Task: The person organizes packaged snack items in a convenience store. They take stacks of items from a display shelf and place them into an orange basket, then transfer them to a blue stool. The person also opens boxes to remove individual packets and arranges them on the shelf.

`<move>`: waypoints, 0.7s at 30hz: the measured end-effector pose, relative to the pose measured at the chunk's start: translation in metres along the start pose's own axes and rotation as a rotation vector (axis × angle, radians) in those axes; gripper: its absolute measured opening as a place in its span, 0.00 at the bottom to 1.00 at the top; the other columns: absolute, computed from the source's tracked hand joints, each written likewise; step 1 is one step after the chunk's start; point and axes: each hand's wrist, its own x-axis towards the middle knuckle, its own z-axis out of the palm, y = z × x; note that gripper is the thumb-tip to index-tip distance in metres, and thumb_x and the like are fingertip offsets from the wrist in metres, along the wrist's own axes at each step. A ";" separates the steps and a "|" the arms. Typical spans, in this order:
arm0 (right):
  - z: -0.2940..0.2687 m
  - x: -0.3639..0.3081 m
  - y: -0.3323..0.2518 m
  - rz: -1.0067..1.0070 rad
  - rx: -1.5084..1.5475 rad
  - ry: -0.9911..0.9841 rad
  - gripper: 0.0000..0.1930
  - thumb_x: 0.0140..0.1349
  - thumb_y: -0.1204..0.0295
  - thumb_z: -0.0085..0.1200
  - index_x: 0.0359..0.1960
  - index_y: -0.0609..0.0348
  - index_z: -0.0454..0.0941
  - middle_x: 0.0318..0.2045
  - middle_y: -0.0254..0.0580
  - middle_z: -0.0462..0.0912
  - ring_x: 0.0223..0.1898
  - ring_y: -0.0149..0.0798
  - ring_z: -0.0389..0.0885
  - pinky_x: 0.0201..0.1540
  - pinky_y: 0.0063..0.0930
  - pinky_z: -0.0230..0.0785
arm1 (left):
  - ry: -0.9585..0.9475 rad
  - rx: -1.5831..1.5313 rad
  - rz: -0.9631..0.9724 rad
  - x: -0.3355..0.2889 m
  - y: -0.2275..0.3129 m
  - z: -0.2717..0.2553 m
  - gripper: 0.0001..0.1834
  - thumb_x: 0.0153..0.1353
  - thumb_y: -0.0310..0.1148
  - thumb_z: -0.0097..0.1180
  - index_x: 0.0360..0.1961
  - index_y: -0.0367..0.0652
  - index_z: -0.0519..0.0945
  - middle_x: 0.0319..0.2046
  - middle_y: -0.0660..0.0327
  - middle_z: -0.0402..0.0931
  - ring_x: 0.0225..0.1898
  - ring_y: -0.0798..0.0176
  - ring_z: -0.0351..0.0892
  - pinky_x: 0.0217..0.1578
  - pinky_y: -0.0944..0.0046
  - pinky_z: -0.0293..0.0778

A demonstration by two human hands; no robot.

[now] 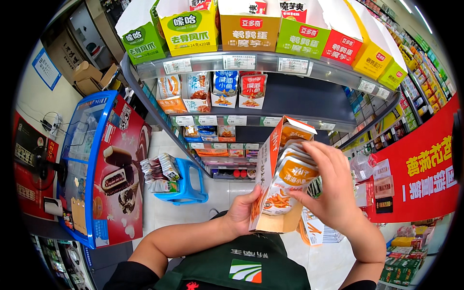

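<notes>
An orange-and-white cardboard display box (264, 180) is tilted in front of my body, its front low and open. My left hand (243, 211) is closed on the box's lower left edge, with the thumb against its side. Inside the box stands a stack of orange-and-white snack packets (293, 180). My right hand (331, 181) grips that stack, with the thumb across the front packet and the fingers over its top right edge. The inside bottom of the box is mostly hidden by the packets.
Ahead stands a shelf unit (319, 72) with snack boxes on top and several pouch boxes (224, 89) below. Left, a blue stool (193, 186) bears stacked packets (162, 169) near a freezer (123, 169). Behind my right hand, another packet box (314, 234) is partly hidden.
</notes>
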 end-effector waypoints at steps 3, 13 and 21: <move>-0.002 -0.012 -0.008 0.007 -0.024 -0.044 0.40 0.35 0.71 0.69 0.55 0.57 0.65 0.44 0.42 0.73 0.45 0.47 0.71 0.45 0.39 0.60 | -0.027 -0.004 0.011 -0.002 0.001 -0.005 0.35 0.60 0.46 0.51 0.64 0.42 0.56 0.61 0.50 0.60 0.63 0.47 0.59 0.62 0.41 0.52; -0.006 -0.019 -0.019 -0.019 0.068 -0.079 0.32 0.30 0.72 0.69 0.43 0.56 0.71 0.45 0.43 0.73 0.41 0.46 0.74 0.42 0.37 0.65 | -0.068 -0.041 -0.017 -0.006 -0.002 -0.006 0.28 0.63 0.43 0.47 0.62 0.41 0.61 0.59 0.50 0.64 0.60 0.47 0.63 0.60 0.43 0.57; -0.006 -0.006 -0.011 0.066 -0.080 -0.064 0.36 0.24 0.74 0.70 0.43 0.58 0.68 0.48 0.47 0.70 0.48 0.50 0.71 0.46 0.38 0.63 | -0.003 0.018 -0.028 -0.005 -0.001 -0.012 0.38 0.59 0.44 0.53 0.65 0.42 0.53 0.64 0.48 0.54 0.64 0.46 0.55 0.63 0.42 0.50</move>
